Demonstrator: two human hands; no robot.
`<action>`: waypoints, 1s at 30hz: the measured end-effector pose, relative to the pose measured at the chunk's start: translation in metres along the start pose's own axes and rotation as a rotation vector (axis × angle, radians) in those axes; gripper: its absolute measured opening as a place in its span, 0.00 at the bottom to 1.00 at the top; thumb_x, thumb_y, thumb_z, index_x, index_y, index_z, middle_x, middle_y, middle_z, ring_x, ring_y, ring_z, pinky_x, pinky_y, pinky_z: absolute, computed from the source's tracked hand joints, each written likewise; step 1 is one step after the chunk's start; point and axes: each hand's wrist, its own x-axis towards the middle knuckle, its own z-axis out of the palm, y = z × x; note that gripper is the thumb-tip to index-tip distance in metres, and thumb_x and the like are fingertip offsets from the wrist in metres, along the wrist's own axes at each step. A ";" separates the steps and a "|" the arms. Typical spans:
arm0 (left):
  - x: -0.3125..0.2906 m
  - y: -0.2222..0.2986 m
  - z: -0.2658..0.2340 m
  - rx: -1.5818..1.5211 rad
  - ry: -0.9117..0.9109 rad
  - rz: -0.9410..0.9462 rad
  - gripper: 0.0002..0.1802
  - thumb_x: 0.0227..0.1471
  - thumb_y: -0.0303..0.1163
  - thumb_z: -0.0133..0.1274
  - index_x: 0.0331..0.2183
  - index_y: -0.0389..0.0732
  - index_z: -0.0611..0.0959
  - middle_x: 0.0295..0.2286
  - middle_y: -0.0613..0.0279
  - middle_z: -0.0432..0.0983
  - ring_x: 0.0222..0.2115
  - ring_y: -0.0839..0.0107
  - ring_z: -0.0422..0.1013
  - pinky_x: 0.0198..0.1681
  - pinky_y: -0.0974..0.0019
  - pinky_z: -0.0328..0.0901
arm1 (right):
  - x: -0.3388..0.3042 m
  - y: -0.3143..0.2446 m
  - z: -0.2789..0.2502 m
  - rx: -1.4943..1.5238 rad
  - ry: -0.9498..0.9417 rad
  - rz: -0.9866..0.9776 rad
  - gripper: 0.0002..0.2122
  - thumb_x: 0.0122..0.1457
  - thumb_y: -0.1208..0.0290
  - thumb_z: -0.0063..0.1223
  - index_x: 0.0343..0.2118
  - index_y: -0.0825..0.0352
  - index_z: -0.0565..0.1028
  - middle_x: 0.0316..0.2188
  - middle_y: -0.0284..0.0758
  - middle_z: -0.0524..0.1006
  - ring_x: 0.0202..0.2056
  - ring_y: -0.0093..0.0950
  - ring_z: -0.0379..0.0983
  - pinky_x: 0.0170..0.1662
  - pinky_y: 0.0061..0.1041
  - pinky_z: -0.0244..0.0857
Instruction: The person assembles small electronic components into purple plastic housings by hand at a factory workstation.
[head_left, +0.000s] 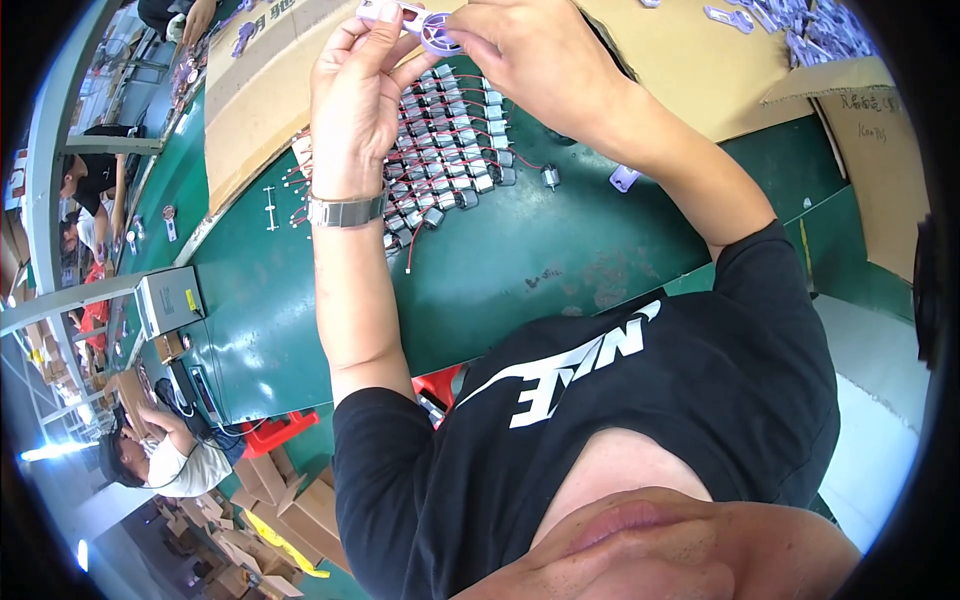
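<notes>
Head camera view: at the far middle, above a glossy green tabletop (480, 285), a person's left hand (358, 85) clamps thumb and fingers on a pale purple plastic piece (438, 35) with a round, spoked ring. The right hand (535, 55) has its fingertips bunched at the ring's right edge; whether they grip it, I cannot tell. Just nearer lie rows of small silver motors with red wires (455, 150). Similar purple plastic parts (825, 40) are heaped far right, on brown cardboard (700, 85).
</notes>
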 end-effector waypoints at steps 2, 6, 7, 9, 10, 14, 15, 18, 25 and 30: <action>0.002 0.001 0.001 -0.007 0.010 0.001 0.08 0.64 0.29 0.55 0.43 0.37 0.80 0.45 0.50 0.80 0.47 0.58 0.78 0.49 0.52 0.77 | 0.001 0.001 0.001 0.040 0.019 0.007 0.03 0.54 0.81 0.57 0.25 0.71 0.75 0.24 0.45 0.72 0.28 0.47 0.72 0.34 0.42 0.67; -0.001 0.002 0.004 0.011 -0.034 -0.022 0.08 0.64 0.28 0.55 0.43 0.37 0.80 0.44 0.52 0.80 0.46 0.59 0.78 0.49 0.53 0.77 | 0.002 -0.004 -0.001 0.243 -0.050 0.340 0.03 0.54 0.79 0.57 0.26 0.71 0.76 0.25 0.46 0.73 0.30 0.46 0.73 0.35 0.41 0.67; -0.002 0.002 0.005 0.009 -0.048 -0.023 0.08 0.63 0.28 0.55 0.44 0.37 0.80 0.44 0.53 0.81 0.46 0.60 0.78 0.48 0.53 0.77 | 0.000 -0.003 0.001 0.274 -0.082 0.365 0.02 0.54 0.79 0.57 0.27 0.72 0.76 0.26 0.46 0.74 0.30 0.46 0.73 0.35 0.40 0.67; -0.005 0.000 0.013 0.024 -0.036 -0.009 0.09 0.63 0.28 0.56 0.44 0.37 0.79 0.43 0.55 0.81 0.45 0.60 0.78 0.48 0.53 0.78 | 0.002 -0.004 -0.002 0.311 -0.115 0.355 0.02 0.55 0.79 0.57 0.29 0.73 0.76 0.28 0.47 0.75 0.30 0.48 0.73 0.35 0.41 0.68; -0.007 0.001 0.017 0.038 -0.013 0.006 0.08 0.62 0.27 0.57 0.43 0.37 0.79 0.43 0.54 0.81 0.45 0.60 0.79 0.47 0.53 0.78 | 0.002 -0.005 -0.003 0.308 -0.113 0.355 0.02 0.55 0.79 0.57 0.29 0.73 0.76 0.28 0.47 0.75 0.30 0.48 0.73 0.35 0.41 0.68; -0.009 -0.002 0.022 0.020 0.068 0.098 0.09 0.61 0.29 0.60 0.38 0.34 0.78 0.37 0.52 0.81 0.39 0.60 0.81 0.42 0.54 0.81 | 0.004 -0.003 0.003 0.494 -0.139 0.712 0.13 0.58 0.74 0.60 0.44 0.73 0.73 0.30 0.47 0.75 0.33 0.42 0.76 0.37 0.35 0.69; -0.008 -0.003 0.019 0.033 0.082 0.115 0.07 0.61 0.26 0.59 0.38 0.36 0.78 0.40 0.53 0.80 0.41 0.60 0.80 0.46 0.53 0.79 | -0.001 0.010 0.011 0.465 -0.274 0.790 0.21 0.58 0.72 0.63 0.51 0.74 0.69 0.34 0.44 0.76 0.37 0.34 0.76 0.39 0.31 0.71; -0.005 -0.007 0.010 0.032 0.130 0.177 0.10 0.60 0.30 0.61 0.38 0.35 0.77 0.36 0.53 0.81 0.38 0.60 0.80 0.42 0.54 0.81 | 0.007 0.021 0.003 1.025 -0.426 1.113 0.28 0.53 0.79 0.68 0.55 0.75 0.66 0.45 0.41 0.74 0.46 0.29 0.73 0.47 0.25 0.72; -0.002 -0.003 0.006 0.078 0.149 0.207 0.10 0.62 0.30 0.58 0.42 0.36 0.76 0.38 0.54 0.79 0.41 0.62 0.79 0.49 0.50 0.78 | -0.016 0.038 0.014 1.041 -0.161 0.565 0.21 0.56 0.86 0.61 0.52 0.73 0.69 0.40 0.41 0.77 0.38 0.31 0.78 0.40 0.26 0.74; -0.007 0.002 0.012 0.141 0.158 0.277 0.12 0.64 0.30 0.56 0.44 0.34 0.74 0.41 0.54 0.78 0.43 0.62 0.78 0.50 0.49 0.77 | 0.000 0.036 0.004 0.424 -0.336 0.543 0.06 0.66 0.76 0.54 0.43 0.72 0.74 0.27 0.37 0.77 0.27 0.28 0.77 0.31 0.29 0.71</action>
